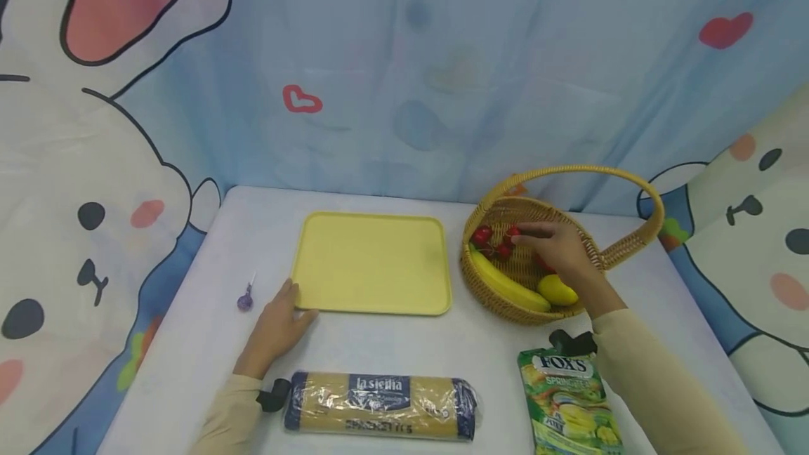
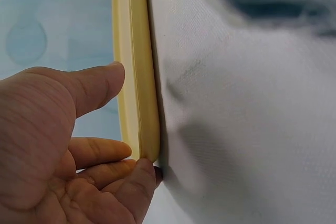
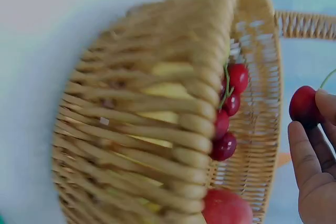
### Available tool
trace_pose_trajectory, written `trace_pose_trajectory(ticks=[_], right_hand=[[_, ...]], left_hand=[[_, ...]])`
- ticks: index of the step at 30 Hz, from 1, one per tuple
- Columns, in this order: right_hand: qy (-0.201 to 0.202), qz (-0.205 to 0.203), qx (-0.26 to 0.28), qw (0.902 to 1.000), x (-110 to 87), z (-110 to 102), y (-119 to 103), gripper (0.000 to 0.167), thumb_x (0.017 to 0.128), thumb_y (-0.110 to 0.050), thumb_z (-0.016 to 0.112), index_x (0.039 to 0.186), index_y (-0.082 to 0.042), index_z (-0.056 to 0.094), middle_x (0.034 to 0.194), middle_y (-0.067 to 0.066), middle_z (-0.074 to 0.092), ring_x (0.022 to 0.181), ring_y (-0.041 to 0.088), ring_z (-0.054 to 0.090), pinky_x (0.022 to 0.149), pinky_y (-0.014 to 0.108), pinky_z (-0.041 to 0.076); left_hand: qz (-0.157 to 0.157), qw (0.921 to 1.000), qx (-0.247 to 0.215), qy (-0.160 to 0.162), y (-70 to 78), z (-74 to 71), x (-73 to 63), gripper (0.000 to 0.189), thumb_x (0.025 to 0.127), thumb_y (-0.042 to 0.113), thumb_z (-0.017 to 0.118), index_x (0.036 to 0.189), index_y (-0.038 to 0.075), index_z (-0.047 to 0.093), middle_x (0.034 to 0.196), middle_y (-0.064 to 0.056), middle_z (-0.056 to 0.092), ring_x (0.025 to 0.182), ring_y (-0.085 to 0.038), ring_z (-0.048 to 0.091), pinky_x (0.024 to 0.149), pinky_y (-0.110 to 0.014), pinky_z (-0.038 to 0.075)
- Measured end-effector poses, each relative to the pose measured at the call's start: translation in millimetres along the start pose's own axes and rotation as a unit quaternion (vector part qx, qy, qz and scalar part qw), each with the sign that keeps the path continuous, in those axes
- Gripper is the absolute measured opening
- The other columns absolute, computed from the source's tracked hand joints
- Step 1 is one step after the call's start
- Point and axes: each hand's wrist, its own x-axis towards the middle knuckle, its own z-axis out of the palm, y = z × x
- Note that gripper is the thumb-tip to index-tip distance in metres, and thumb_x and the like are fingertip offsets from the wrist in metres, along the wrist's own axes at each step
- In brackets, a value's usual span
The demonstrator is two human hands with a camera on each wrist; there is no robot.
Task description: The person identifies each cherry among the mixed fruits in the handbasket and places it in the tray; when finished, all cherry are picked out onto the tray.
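One spaghetti pack (image 1: 379, 406), one lollipop (image 1: 245, 298) and one candy bag (image 1: 569, 399), cut off by the head view's lower edge, lie on the bench (image 1: 404, 343). The right hand (image 1: 559, 251) pinches one cherry (image 3: 303, 105) in its fingers over the one basket (image 1: 531, 210), beneath whose raised handle sit one banana (image 1: 505, 283), one lemon (image 1: 557, 290) and at least four other cherries (image 3: 224, 146). A red fruit (image 3: 227, 208) is partly hidden, its kind unclear. The left hand (image 1: 278, 325), fingers loosely spread, touches one yellow tray's (image 1: 373, 265) near-left corner.
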Motion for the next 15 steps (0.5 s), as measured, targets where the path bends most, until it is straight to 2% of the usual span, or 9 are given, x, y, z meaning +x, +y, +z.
trace_pose_trajectory(ticks=[4,8,11,15], right_hand=[[0.006,-0.033,-0.006,0.9994,-24.1,8,-3,0.057,0.091,-0.043,0.070,0.130,-0.003,0.064,0.137,0.019,0.060,0.125,0.033,0.052,0.092,0.038,0.049],[0.008,-0.064,-0.001,0.9979,-47.5,23,-6,0.050,0.088,-0.039,0.075,0.124,-0.004,0.069,0.133,0.017,0.063,0.126,0.032,0.053,0.084,0.026,0.051],[0.005,-0.081,0.007,0.9967,-59.3,40,-9,0.043,0.088,-0.033,0.076,0.119,-0.004,0.072,0.127,0.016,0.067,0.117,0.026,0.057,0.076,0.020,0.054],[-0.008,-0.118,0.017,0.9928,-64.3,64,-16,0.034,0.086,-0.025,0.078,0.113,-0.004,0.075,0.118,0.014,0.070,0.102,0.012,0.059,0.075,0.017,0.054]], left_hand=[[-0.003,1.0000,-0.007,0.003,-4.0,1.8,-0.1,0.070,0.096,0.022,0.063,0.144,-0.019,0.031,0.156,-0.036,0.021,0.143,-0.049,0.029,0.119,-0.055,0.026],[-0.005,0.9999,-0.010,0.002,-5.4,4.0,-0.9,0.070,0.096,0.022,0.063,0.145,-0.018,0.031,0.157,-0.035,0.020,0.144,-0.047,0.028,0.119,-0.054,0.026],[-0.006,0.9999,-0.009,0.011,-5.5,4.5,-0.9,0.069,0.096,0.022,0.063,0.144,-0.018,0.033,0.156,-0.034,0.022,0.143,-0.047,0.030,0.119,-0.054,0.027],[-0.005,0.9996,-0.013,0.023,-5.0,4.6,-0.1,0.068,0.095,0.021,0.064,0.142,-0.019,0.036,0.155,-0.035,0.025,0.141,-0.048,0.032,0.118,-0.054,0.029]])
